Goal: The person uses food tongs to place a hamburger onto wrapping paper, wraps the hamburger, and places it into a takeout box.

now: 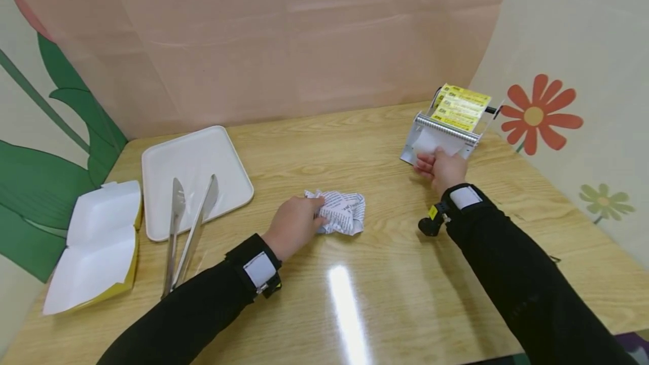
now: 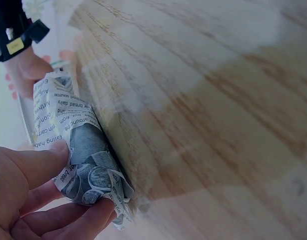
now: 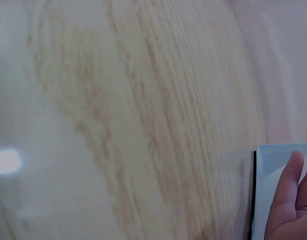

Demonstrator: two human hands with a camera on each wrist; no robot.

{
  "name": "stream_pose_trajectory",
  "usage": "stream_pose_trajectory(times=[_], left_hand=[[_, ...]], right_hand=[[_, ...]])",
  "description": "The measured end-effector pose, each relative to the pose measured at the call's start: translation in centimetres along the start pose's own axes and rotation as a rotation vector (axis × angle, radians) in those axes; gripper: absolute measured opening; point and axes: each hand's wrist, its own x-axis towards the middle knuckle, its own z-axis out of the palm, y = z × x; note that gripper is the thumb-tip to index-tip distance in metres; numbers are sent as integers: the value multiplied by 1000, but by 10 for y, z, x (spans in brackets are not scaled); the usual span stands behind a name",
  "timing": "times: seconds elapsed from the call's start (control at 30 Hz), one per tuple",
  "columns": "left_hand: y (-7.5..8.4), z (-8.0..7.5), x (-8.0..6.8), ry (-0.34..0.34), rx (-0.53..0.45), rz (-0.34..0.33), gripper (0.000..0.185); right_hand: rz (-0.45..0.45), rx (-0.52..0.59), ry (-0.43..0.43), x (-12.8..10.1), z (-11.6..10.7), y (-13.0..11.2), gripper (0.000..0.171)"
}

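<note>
- My left hand (image 1: 294, 224) held the one wrapped bundle in printed paper (image 1: 341, 213), thumb above and fingers (image 2: 78, 222) curled below in a closed grip on its near end, probably so the wrapping could not spring open.
- That bundle lay on the wooden surface (image 1: 385, 275) near the middle, straight in front of me.
- My right hand (image 1: 441, 168) had reached to the single label dispenser (image 1: 446, 128) at the far right; its fingers curled round the white strip (image 1: 431, 142) at the front edge, a pinching grip, as far as the head view showed.
- The dispenser carried yellow labels (image 1: 461, 106); I counted about three rows, though they were small.
- It stood well apart from the bundle, so each hand worked alone.
- To the left lay one white square tray (image 1: 203, 151) with one pair of metal tongs (image 1: 187, 230) resting across its near edge, handles toward me, easy to pick up.
- One open takeaway box (image 1: 98, 244), white inside and yellow outside, lay just beside the tray.
</note>
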Motion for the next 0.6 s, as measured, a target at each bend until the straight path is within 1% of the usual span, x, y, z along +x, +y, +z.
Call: stream_pose_trajectory(times=[0.07, 0.23, 0.5, 0.6], left_hand=[[0, 0, 0, -5, 4, -5, 42], [1, 1, 0, -14, 21, -18, 42], [1, 0, 0, -17, 25, -15, 42], [0, 0, -1, -14, 22, -12, 42]], right_hand=[[24, -25, 1, 0, -1, 0, 50], [76, -72, 21, 0, -2, 2, 54], [73, -87, 0, -2, 0, 3, 54], [91, -99, 5, -4, 1, 3, 53]])
